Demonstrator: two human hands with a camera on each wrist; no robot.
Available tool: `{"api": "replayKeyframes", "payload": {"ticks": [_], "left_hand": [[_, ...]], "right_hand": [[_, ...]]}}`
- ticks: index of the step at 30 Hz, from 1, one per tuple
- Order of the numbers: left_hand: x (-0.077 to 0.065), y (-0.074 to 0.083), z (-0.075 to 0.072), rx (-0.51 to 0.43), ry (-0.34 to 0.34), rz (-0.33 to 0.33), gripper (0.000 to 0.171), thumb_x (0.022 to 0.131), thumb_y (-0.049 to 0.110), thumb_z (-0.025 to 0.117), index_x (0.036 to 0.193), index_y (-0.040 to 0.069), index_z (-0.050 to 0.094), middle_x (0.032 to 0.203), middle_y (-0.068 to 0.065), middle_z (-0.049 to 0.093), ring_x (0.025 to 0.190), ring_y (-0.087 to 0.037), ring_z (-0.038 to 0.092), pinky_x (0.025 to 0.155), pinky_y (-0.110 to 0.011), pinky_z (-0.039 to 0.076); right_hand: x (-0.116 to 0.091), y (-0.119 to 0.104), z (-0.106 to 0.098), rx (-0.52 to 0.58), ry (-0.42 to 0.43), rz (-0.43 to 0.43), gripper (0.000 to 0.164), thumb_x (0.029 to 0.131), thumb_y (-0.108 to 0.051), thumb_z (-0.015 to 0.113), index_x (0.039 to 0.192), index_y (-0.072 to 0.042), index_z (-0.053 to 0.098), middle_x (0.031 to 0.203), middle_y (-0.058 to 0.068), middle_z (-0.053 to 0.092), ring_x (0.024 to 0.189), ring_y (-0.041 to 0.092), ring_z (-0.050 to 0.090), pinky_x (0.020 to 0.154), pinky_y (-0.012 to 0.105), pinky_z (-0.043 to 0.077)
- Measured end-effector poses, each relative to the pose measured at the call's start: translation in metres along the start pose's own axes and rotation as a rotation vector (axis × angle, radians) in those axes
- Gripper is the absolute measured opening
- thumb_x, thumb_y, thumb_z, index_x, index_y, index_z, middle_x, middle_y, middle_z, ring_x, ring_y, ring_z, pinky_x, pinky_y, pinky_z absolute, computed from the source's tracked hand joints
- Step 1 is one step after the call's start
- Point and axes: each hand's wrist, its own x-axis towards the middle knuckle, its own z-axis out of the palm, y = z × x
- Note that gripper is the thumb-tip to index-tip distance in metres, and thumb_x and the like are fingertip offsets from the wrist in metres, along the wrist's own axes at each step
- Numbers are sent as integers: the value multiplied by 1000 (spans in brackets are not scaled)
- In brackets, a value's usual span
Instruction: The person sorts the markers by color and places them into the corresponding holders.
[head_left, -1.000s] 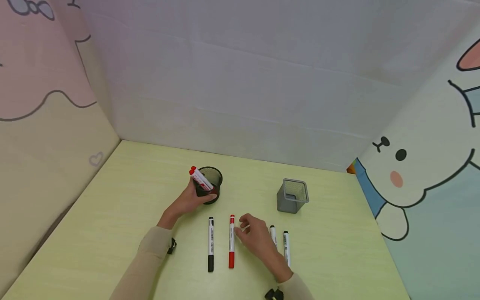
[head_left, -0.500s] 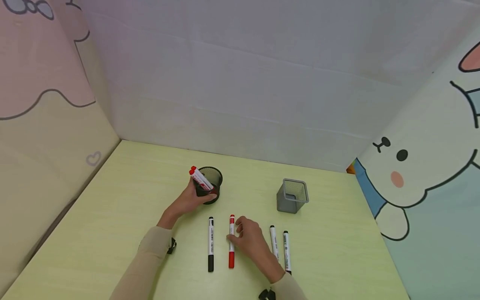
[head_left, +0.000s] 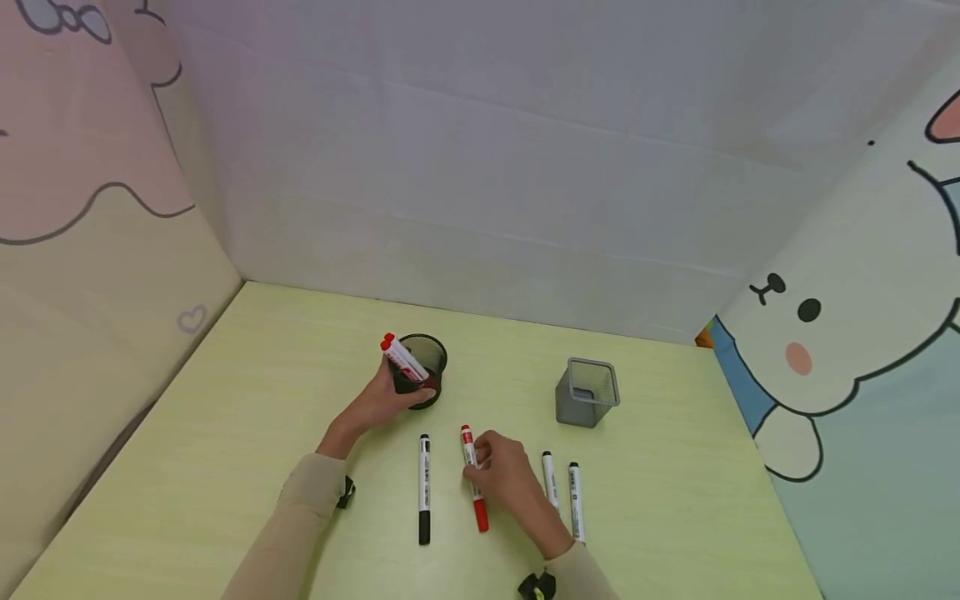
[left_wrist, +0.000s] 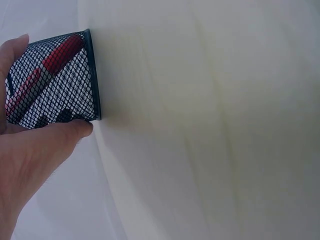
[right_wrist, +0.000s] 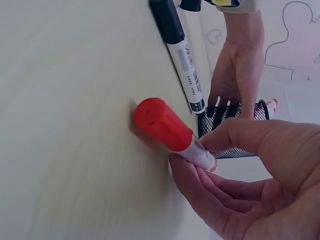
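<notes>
My left hand (head_left: 375, 402) grips a round black mesh pen holder (left_wrist: 55, 82) from its left side, thumb along the wall near the base. Two red-capped white markers (head_left: 405, 358) lean inside the holder. Between thumb and fingers, my right hand (head_left: 512, 479) pinches a red marker (right_wrist: 175, 132) around its white barrel. Its red cap points toward me, and the marker sits slightly askew close over the table. To its left lies a black-capped marker (head_left: 424, 492), parallel to the table's side-to-side middle.
A square grey mesh pen holder (head_left: 587, 392) stands at the back right. Two more black-ended markers, a nearer-left one (head_left: 551, 479) and a right one (head_left: 576, 500), lie beside my right wrist. A wall sheet (head_left: 480, 167) rises behind the table.
My right hand has closed on the red marker and turned it slightly, its near end swinging right. The left hand stays on the black pen holder.
</notes>
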Motion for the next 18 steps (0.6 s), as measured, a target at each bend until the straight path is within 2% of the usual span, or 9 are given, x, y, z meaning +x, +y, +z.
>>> {"api": "replayKeyframes", "payload": {"ticks": [14, 18], "left_hand": [[-2, 0, -1, 3, -3, -6, 98, 90, 18, 82, 159, 10, 12, 149, -19, 40, 139, -35, 38, 118, -56, 25], [-2, 2, -1, 3, -3, 4, 97, 90, 17, 82, 159, 10, 13, 148, -19, 41, 138, -35, 39, 118, -56, 26]], "right_hand": [[11, 2, -23, 209, 43, -35, 32, 91, -8, 74, 120, 0, 64, 102, 9, 67, 88, 21, 68, 70, 31, 59], [15, -1, -28, 253, 86, -57, 31, 92, -8, 72, 121, -1, 64, 104, 10, 68, 91, 24, 69, 70, 31, 59]]}}
